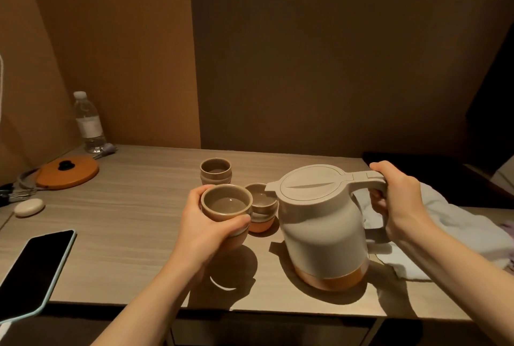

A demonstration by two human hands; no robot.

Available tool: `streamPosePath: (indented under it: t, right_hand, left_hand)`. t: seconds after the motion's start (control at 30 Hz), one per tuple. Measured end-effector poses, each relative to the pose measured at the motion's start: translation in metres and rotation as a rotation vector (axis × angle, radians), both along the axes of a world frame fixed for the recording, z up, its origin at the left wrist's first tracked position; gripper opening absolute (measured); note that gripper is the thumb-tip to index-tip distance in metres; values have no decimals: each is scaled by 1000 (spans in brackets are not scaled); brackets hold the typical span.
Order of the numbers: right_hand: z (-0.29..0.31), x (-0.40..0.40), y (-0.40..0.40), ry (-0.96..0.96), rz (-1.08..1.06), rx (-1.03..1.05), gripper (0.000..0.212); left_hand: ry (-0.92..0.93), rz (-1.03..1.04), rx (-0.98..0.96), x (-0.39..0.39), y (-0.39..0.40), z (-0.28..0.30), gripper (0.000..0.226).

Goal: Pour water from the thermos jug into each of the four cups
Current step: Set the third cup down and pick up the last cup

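A beige thermos jug [319, 228] with an orange base stands upright on the wooden table [133, 223], lid on. My right hand [397, 201] grips its handle. My left hand [205, 226] holds a beige cup [226, 203] lifted above the table, with water in it, left of the jug's spout. A second cup [262, 208] with an orange base sits on the table just behind it, close to the spout. A third cup [215, 173] stands farther back and looks stacked on another cup.
A dark phone [33, 270] lies at the front left edge. A white oval case [29, 207], an orange round lid [68, 171] and a water bottle [89, 123] sit at the left. A white cloth [445, 223] lies right of the jug. Walls close behind.
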State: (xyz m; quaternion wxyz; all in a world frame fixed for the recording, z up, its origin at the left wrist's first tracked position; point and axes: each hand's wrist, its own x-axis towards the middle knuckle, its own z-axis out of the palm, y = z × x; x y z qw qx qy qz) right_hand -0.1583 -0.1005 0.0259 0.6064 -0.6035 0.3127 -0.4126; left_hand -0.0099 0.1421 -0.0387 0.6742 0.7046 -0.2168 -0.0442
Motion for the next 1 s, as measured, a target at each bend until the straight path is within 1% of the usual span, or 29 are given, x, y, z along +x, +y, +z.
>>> streamPosePath:
  t: [0.17,0.37,0.47,0.67,0.8,1.0]
  right_hand:
    - [-6,0,-10,-7,-37,30,34]
    - [-10,3,-21,-3,-68,27,32]
    - [-11,4,-26,-13,-81,37,34]
    - [-16,1,-37,-7,-112,43,34]
    - [-19,-1,-43,-6,-116,50,33]
    - [-21,-4,-45,-5,-107,44,37]
  left_hand:
    - [-23,-7,-4,7,-13,14,79]
    - [-86,10,48,23,-40,33,80]
    - [-100,12,75,36,-56,41,77]
    - [-98,19,125,70,-93,49,80]
    - [-82,0,175,94,-121,49,83]
    - [-53,53,311,127,-154,29,86]
